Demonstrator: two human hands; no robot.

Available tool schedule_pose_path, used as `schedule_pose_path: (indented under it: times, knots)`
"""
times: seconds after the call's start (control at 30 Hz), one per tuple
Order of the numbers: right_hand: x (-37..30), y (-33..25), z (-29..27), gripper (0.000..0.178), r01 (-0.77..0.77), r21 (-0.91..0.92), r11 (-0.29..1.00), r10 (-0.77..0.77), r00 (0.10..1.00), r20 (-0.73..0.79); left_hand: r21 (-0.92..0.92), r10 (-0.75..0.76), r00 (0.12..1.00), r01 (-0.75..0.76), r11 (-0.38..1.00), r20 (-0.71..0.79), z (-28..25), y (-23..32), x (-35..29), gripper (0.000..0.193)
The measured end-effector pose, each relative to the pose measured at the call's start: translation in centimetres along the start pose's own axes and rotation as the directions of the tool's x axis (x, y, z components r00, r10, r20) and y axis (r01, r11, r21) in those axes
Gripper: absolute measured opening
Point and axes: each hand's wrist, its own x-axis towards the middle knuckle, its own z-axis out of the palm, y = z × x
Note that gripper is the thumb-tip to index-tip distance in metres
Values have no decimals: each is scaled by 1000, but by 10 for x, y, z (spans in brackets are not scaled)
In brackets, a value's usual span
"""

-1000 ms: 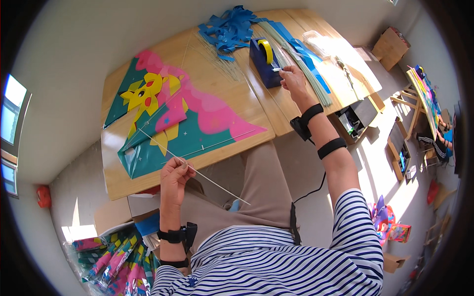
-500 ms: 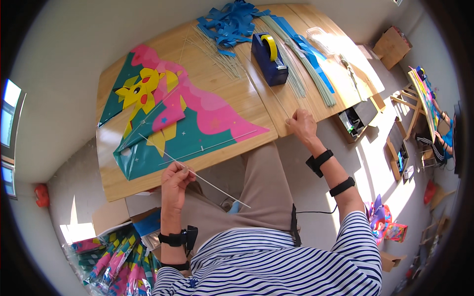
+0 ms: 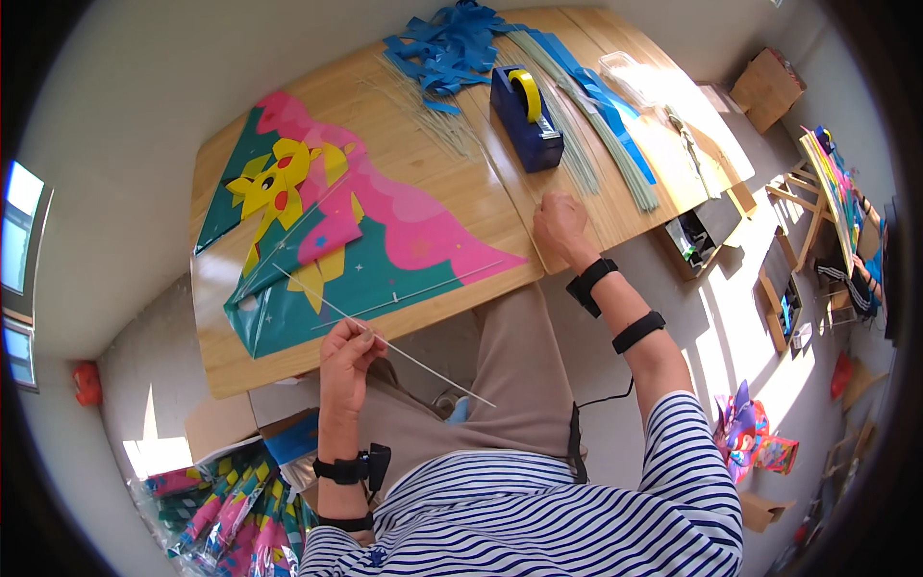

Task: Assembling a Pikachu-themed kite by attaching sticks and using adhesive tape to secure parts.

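Note:
My left hand [image 3: 348,363] pinches a thin white rod [image 3: 433,369] near its middle. The rod slants from over the printed sheet down across my lap. My right hand [image 3: 561,226] is closed at the front edge of the table; what its fingers hold, if anything, is hidden. On the table lies a green and pink kite sheet [image 3: 423,231] with a yellow cartoon figure [image 3: 279,183], partly folded at its left. Another thin rod [image 3: 433,285] lies along the sheet's near edge, with a small white piece on it.
Beyond my right hand stands a dark blue tape dispenser [image 3: 529,130]. Thin rods [image 3: 615,159] in bundles, blue strips [image 3: 452,43] and a clear plastic tray [image 3: 623,75] lie farther back. Packed colourful sheets [image 3: 226,514] fill the lower left. A person [image 3: 865,264] works at the far right.
My right hand has moved left and slightly away from me, onto the table edge; the thin rod seen at its fingers before no longer shows clearly. My left hand keeps its rod nearly still.

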Motion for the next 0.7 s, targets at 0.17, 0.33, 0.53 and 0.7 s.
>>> schedule_pose_path:
  times: [0.17,0.33,0.53,0.7]
  knots:
    - [25,-41,6,12,-172,-112,979,164,984,-74,12,-3,1000,3,1000,-3,4,5,0,4]
    - [31,-20,-32,20,-85,253,964,176,916,-360,17,-7,1000,8,1000,-19,-2,1,1,4]
    - [106,-4,-59,26,-113,448,887,207,964,-167,9,-36,999,36,999,40,17,-4,9,4]
    - [125,-19,-70,24,-255,583,771,223,966,127,18,-25,1000,25,1000,7,18,1,4,5]
